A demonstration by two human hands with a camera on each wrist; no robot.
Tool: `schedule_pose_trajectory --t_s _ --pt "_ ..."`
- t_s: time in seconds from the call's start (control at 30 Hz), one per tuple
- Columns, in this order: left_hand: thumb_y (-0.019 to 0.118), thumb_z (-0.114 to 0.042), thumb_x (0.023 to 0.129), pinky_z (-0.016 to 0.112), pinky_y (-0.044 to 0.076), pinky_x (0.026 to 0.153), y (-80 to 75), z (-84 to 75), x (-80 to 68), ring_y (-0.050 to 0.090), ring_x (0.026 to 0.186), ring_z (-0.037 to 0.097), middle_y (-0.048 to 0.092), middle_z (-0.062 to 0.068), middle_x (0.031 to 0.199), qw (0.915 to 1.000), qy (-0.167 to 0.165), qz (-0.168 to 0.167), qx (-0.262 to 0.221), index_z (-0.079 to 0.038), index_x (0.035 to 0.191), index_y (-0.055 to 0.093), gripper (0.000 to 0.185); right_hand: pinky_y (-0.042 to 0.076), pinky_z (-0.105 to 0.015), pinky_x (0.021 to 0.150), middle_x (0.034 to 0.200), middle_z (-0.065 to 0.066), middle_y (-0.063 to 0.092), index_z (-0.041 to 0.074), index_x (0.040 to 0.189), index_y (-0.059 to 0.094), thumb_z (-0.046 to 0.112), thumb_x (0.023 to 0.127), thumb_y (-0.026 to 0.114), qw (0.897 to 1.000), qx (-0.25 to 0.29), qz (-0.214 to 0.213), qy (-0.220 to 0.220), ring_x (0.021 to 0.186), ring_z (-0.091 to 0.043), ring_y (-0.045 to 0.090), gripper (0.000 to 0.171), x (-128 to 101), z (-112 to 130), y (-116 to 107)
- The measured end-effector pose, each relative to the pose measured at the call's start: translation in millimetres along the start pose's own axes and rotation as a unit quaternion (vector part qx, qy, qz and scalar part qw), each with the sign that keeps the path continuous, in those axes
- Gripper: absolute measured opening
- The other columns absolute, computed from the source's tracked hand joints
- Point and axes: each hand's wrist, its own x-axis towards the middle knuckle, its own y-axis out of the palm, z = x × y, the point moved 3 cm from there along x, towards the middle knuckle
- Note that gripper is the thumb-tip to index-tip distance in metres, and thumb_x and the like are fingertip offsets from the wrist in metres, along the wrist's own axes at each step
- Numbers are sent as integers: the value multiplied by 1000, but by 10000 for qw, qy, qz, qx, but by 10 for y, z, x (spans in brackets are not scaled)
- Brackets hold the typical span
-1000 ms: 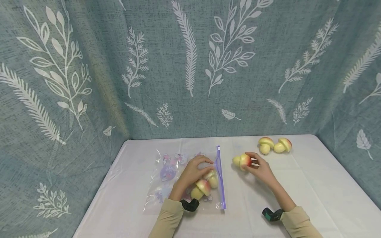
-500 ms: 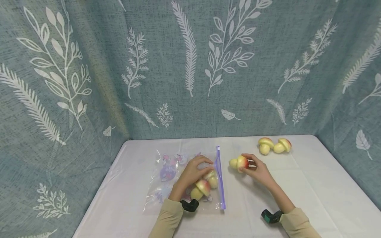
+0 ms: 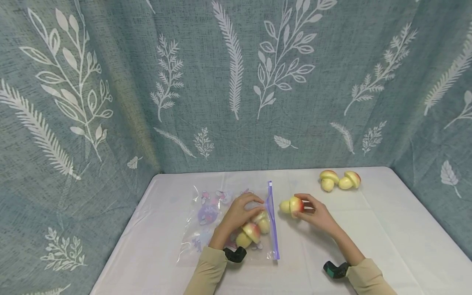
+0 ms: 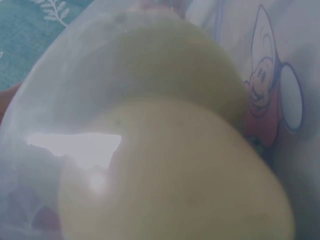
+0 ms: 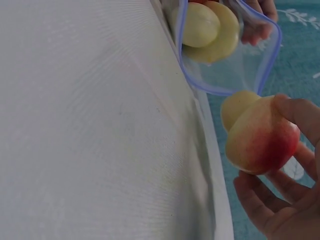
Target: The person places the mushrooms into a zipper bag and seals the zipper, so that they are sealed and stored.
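Observation:
A clear zip bag (image 3: 206, 241) with a purple edge and cartoon prints lies on the table, its mouth facing right and gaping in the right wrist view. Inside are toy mushrooms; one yellow mushroom (image 3: 252, 232) with a reddish cap lies beside my left wrist. My left hand (image 3: 237, 213) pinches the bag's upper layer near the mouth. My right hand (image 3: 318, 215) holds another toy mushroom (image 5: 262, 132) by its red-yellow cap, fingers and thumb around it, stem toward the bag. It is just right of the purple edge. Plastic and mushrooms fill the left wrist view.
Two more toy mushrooms (image 3: 328, 180) lie side by side at the back right of the white-covered table (image 3: 368, 229). A blue-green patterned curtain (image 3: 236, 135) stands behind the table and along both sides.
My right hand has moved left and slightly nearer me with the mushroom, bringing it closer to the bag's mouth. My left hand and the bag have stayed in place.

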Motion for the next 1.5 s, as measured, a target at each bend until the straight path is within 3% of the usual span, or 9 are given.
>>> schedule_pose_trajectory --t_s 0.6,0.77,1.13,1.5 --pt "67 -32 84 37 22 116 9 10 5 58 108 14 66 -5 100 9999 109 -64 72 -17 99 68 22 53 -31 88 124 -15 56 8 126 52 20 78 76 9989 44 404 -238 105 -32 59 55 -6 -148 98" --pt "67 -32 84 39 23 116 14 13 4 57 108 14 66 -6 101 9999 88 -57 69 -17 99 68 22 54 -33 87 122 -17 56 6 125 53 17 78 75 9983 80 477 -330 105 -32 59 53 -13 -145 131" --pt "66 -33 84 40 24 115 17 17 0 58 108 14 66 -6 101 9999 65 -52 77 -18 99 68 22 53 -30 89 123 -16 56 7 125 52 20 77 76 9962 256 832 -96 107 -31 58 55 -15 -104 197" --pt "66 -31 85 41 26 114 19 0 3 59 106 15 67 -4 100 9996 246 -85 142 -16 99 68 21 51 -27 91 122 -11 57 10 125 52 21 78 75 9940 265 1052 -167 107 -22 58 54 -30 -105 247"
